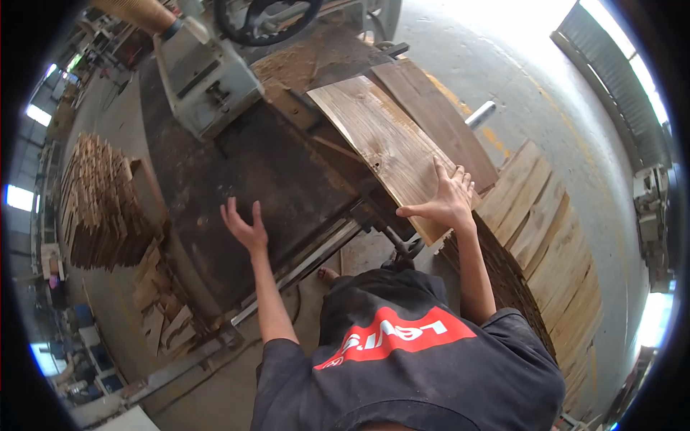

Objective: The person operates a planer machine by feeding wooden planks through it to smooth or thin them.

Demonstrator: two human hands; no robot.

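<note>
**Two hands out, one plank pinned at the saw table**

Two bare hands are up over the machine. The right hand [447, 203] lies flat on the near end of a pale plank [384, 147], fingers spread wide, thumb hooked out towards nine o'clock; it presses on the wood and is not closed around it. That plank runs from the hand up towards eleven o'clock, its far end resting over the dark machine table [259, 172]. Just beside it, on the one o'clock side, lies a darker plank [438, 122], partly under the pale one.

Over at nine o'clock from the right hand, the left hand [244, 226] hangs open above the table, fingers apart and raised, holding nothing.

Beyond the table, at twelve o'clock, sits a black handwheel [267, 23] above a heap of sawdust [295, 61]. At three o'clock from the right hand, a stack of boards [553, 237] runs down the floor. Far over at nine o'clock stands a pile of short offcuts [100, 201].
</note>
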